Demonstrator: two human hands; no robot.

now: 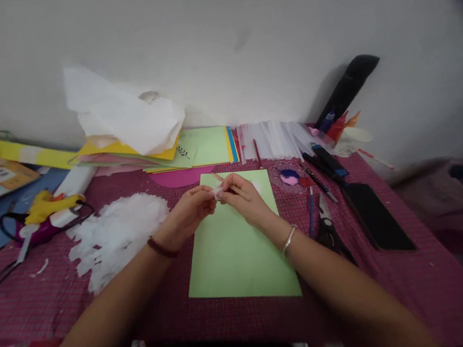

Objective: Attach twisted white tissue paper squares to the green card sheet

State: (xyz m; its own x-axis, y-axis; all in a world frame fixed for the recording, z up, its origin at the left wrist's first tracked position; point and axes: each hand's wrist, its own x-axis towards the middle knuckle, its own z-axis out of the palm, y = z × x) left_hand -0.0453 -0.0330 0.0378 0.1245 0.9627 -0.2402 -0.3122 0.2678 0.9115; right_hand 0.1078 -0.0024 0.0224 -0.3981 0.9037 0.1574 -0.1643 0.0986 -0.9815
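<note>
Both my hands meet above the upper part of a light green sheet (242, 252). A small white piece (217, 192) is pinched between them. My left hand (191, 210) has its fingertips pressed together on the left side of this piece. From the right, my right hand (247, 199) grips the same piece, and a thin brownish stick (217, 177) shows by its fingers. Part of a white round shape (256, 186) lies on the green sheet behind my right hand. To the left of the sheet, a heap of white paper pieces (123, 230) rests on the checked cloth.
A yellow glue gun (50, 207) with a cord lies at the left. Coloured papers (206, 145) and clear sticks (272, 139) line the wall. On the right are scissors (327, 229), a blue pencil (311, 211), a palette (289, 177) and a black phone (376, 217).
</note>
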